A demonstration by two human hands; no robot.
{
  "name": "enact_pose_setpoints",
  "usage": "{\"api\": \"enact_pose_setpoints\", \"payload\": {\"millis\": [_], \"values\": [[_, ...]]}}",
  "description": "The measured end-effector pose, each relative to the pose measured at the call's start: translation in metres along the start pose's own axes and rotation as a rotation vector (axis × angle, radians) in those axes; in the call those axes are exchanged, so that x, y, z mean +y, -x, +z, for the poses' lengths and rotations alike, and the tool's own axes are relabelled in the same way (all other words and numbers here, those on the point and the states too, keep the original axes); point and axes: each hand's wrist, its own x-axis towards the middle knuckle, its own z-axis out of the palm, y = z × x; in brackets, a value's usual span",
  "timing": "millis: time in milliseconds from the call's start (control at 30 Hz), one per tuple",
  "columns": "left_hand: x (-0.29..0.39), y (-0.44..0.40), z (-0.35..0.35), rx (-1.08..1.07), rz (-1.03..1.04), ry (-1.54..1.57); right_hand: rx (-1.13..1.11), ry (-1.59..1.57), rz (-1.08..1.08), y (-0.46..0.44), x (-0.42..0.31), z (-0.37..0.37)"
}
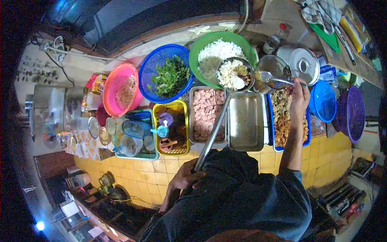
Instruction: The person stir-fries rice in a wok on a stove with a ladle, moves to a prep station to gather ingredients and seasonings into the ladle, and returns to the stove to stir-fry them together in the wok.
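Holding the long metal ladle [213, 135] is your left hand [186, 174], its fingers wrapped around the end of the handle close to your body. The bowl of the ladle is at the far side, overlapping the near right edge of the green basket [195, 60], and it carries pale crumbs, something brown and a white powder. Your right hand [300, 97] pinches the end of a metal spoon [283, 82], with the spoon head beside the ladle; whether it is over the clear tubs [275, 62] or inside one, I cannot tell well from this view. The ladle should feel stiff and strong, but heavy at its far end, because the filled bowl is far from your grip. Its smooth handle may become slippery if your palm is oily, and the loose powder could spill with a small tilt. A firm hold higher on the handle, nearer the bowl, would make it easier to balance. The spoon is probably light and stiff, so a pinch on its handle end is enough.
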Motion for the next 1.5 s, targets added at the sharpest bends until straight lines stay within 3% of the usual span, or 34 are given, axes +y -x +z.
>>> {"api": "enact_pose_setpoints", "payload": {"millis": [100, 233, 300, 333, 367, 533, 633, 700, 733, 833, 900, 967, 1033, 1100, 1133, 1167, 1233, 1300, 1367, 1400, 1433, 1467, 1500], "values": [[-0.001, 0.000, 0.000, 0.016, 0.026, -0.042, 0.020, -0.088, 0.032, 0.003, -0.007, 0.013], [0.004, 0.002, 0.004, 0.052, 0.027, -0.067, -0.069, -0.156, -0.153, 0.007, -0.015, 0.029], [0.010, 0.004, 0.004, 0.029, 0.014, -0.082, -0.080, 0.000, -0.181, 0.007, -0.009, 0.032], [0.007, 0.004, 0.004, 0.033, 0.017, -0.074, -0.058, 0.328, -0.106, 0.009, -0.011, 0.035], [0.003, 0.003, 0.002, 0.011, 0.016, -0.053, -0.065, 0.330, -0.107, 0.009, -0.008, 0.036], [-0.011, 0.001, 0.000, 0.021, 0.114, -0.056, 0.056, 0.074, -0.059, 0.012, -0.005, 0.039], [-0.004, 0.003, 0.002, 0.020, 0.013, -0.040, 0.087, -0.018, -0.097, 0.009, -0.004, 0.039], [-0.005, 0.003, 0.002, -0.005, -0.008, 0.092, -0.106, 0.503, -0.331, 0.006, 0.000, 0.034], [-0.004, 0.003, 0.000, -0.007, -0.009, 0.096, -0.074, 0.415, -0.195, 0.012, -0.005, 0.040], [-0.001, 0.001, -0.003, -0.021, 0.007, -0.020, 0.027, 0.172, -0.143, 0.017, -0.010, 0.045], [-0.003, 0.000, -0.003, 0.004, 0.127, -0.113, 0.076, 0.174, -0.138, 0.016, -0.008, 0.039], [-0.001, 0.001, -0.005, -0.011, 0.063, -0.102, 0.054, 0.089, -0.135, 0.018, -0.012, 0.038], [0.001, 0.001, -0.005, -0.021, 0.003, -0.084, 0.018, 0.132, -0.134, 0.015, -0.006, 0.028], [0.003, 0.000, -0.005, -0.028, 0.016, -0.030, -0.124, 0.482, -0.169, 0.016, -0.003, 0.023], [0.004, 0.000, -0.005, -0.014, 0.026, -0.016, -0.075, 0.457, -0.222, 0.016, -0.005, 0.024], [0.006, 0.001, -0.006, -0.035, 0.037, -0.009, 0.051, 0.285, -0.137, 0.019, -0.008, 0.029], [0.005, 0.005, -0.008, -0.024, 0.067, 0.028, 0.101, 0.178, -0.116, 0.014, -0.010, 0.025], [-0.002, 0.014, -0.010, -0.056, 0.103, 0.048, 0.096, 0.389, -0.325, -0.011, 0.026, -0.010], [-0.028, 0.021, -0.016, 0.009, 0.230, 0.083, -0.009, 0.445, -0.227, -0.005, 0.018, 0.004], [-0.042, 0.032, -0.019, 0.038, 0.322, 0.072, -0.216, 0.997, -0.564, -0.022, 0.037, -0.021], [-0.049, 0.047, -0.019, 0.133, 0.355, 0.118, -0.310, 0.876, -0.579, -0.035, 0.054, -0.033], [-0.053, 0.065, -0.019, 0.096, 0.393, 0.228, -0.236, 0.736, -0.352, -0.014, 0.037, -0.007], [-0.060, 0.084, -0.021, 0.059, 0.439, 0.337, -0.337, 0.877, -0.607, -0.053, 0.069, -0.028]]}}
